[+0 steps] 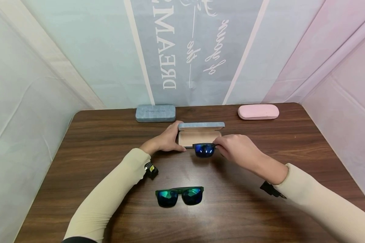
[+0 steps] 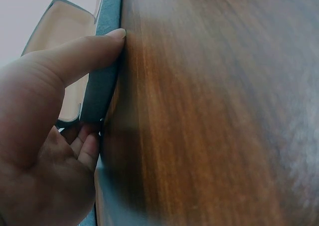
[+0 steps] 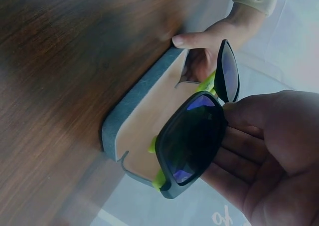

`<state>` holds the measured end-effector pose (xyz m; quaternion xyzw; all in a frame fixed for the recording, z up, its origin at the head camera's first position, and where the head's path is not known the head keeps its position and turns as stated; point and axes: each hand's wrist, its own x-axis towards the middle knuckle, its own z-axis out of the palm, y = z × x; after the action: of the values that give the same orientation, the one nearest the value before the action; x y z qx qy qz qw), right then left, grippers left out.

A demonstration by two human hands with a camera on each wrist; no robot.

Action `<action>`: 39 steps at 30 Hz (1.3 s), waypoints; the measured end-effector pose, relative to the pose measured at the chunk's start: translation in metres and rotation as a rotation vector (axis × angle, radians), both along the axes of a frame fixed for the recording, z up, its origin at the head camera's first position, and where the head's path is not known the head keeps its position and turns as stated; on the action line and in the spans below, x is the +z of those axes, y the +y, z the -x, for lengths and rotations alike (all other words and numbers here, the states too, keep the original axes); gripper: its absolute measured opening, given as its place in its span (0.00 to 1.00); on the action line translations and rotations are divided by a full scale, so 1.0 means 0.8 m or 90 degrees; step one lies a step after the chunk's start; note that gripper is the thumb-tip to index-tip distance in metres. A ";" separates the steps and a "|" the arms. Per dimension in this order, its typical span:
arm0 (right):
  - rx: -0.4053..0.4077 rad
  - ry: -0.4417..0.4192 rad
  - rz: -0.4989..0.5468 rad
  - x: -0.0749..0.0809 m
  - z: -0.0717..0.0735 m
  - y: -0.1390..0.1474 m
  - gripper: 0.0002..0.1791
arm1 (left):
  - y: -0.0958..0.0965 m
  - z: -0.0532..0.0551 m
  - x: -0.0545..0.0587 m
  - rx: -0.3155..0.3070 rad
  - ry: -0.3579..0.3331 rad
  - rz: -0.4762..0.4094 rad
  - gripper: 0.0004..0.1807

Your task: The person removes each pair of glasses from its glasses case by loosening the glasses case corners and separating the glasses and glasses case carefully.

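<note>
An open blue glasses case [image 1: 197, 136] lies mid-table, its lid raised at the back and its beige lining bare. My left hand [image 1: 169, 137] grips the case's left end, with the thumb [image 2: 107, 45] on the front wall and the other fingers around the end. My right hand [image 1: 241, 150] pinches sunglasses [image 1: 204, 150] near the bridge, just over the case's front edge. Their dark frame has yellow-green temples, which point toward the lining in the right wrist view; the hand hides one lens from the head view. Nearer the front lie green-tinted sunglasses [image 1: 179, 196].
Behind my left hand stands a shut blue glasses case [image 1: 155, 113]. A shut pink glasses case [image 1: 258, 111] is at the back right. Printed cloth [image 1: 188, 50] hangs behind the brown wooden table [image 1: 237, 209], with pale cloth at both sides.
</note>
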<state>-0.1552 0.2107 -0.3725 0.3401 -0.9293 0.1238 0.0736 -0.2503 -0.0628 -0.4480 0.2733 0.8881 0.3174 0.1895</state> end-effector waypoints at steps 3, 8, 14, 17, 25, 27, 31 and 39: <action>-0.001 -0.008 -0.012 0.003 -0.003 0.001 0.06 | 0.000 0.000 -0.001 -0.001 0.001 -0.004 0.57; -0.001 -0.027 -0.023 0.008 -0.009 0.003 0.06 | 0.000 0.001 0.000 0.000 0.003 -0.008 0.58; 0.010 -0.078 -0.040 0.010 -0.019 0.011 0.06 | -0.001 0.001 0.001 0.004 -0.003 -0.003 0.59; 0.016 -0.107 -0.047 0.009 -0.023 0.015 0.08 | -0.001 0.001 0.001 0.003 -0.003 -0.003 0.59; 0.048 -0.158 -0.055 0.007 -0.030 0.026 0.11 | -0.001 0.001 0.000 0.006 -0.013 0.001 0.59; 0.062 -0.170 -0.049 0.007 -0.031 0.029 0.11 | 0.000 0.001 0.001 0.006 -0.014 0.000 0.59; 0.085 -0.192 -0.048 0.005 -0.034 0.035 0.13 | 0.000 0.000 0.001 0.005 -0.011 0.002 0.59; 0.099 -0.251 -0.068 0.000 -0.036 0.043 0.14 | -0.001 0.000 0.000 0.008 -0.009 0.005 0.59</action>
<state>-0.1263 0.2451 -0.3724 0.3831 -0.9021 0.1439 -0.1371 -0.2506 -0.0635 -0.4481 0.2646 0.8898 0.3168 0.1945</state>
